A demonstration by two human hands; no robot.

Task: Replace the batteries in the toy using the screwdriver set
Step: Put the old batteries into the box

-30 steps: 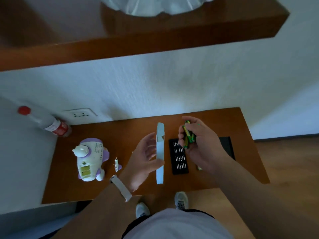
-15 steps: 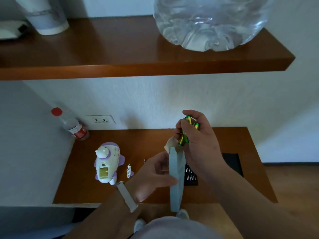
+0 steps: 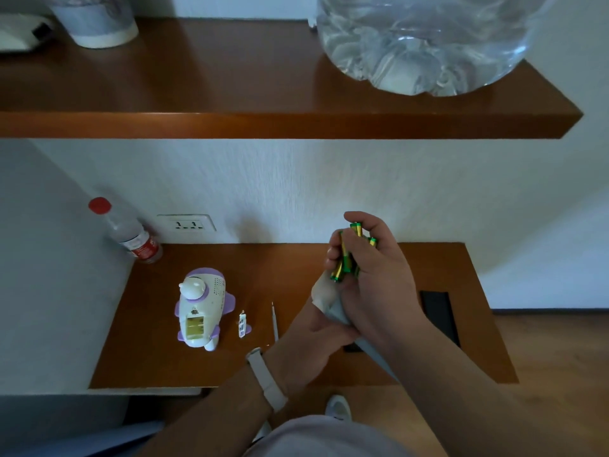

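Note:
A white and purple toy (image 3: 201, 306) lies on the brown table (image 3: 148, 341) with its battery bay open and empty. Its small cover (image 3: 243, 324) lies just right of it, and a thin screwdriver (image 3: 275, 323) lies further right. My right hand (image 3: 372, 278) grips several green and gold batteries (image 3: 342, 258) above the table. My left hand (image 3: 313, 338) holds a pale, long box (image 3: 333, 308) by its middle, tilted, its open end under the batteries. The black bit tray (image 3: 351, 347) is mostly hidden behind my hands.
A black lid (image 3: 438, 315) lies at the table's right. A plastic bottle with a red cap (image 3: 127, 230) leans in the back left corner near a wall socket (image 3: 186, 223). A wooden shelf (image 3: 263, 123) overhangs, carrying a large water jug (image 3: 425, 41).
My left hand lifted the pale box off the table and tilted it toward the right hand. The right hand with the batteries rose slightly. The view tilted up, showing the shelf.

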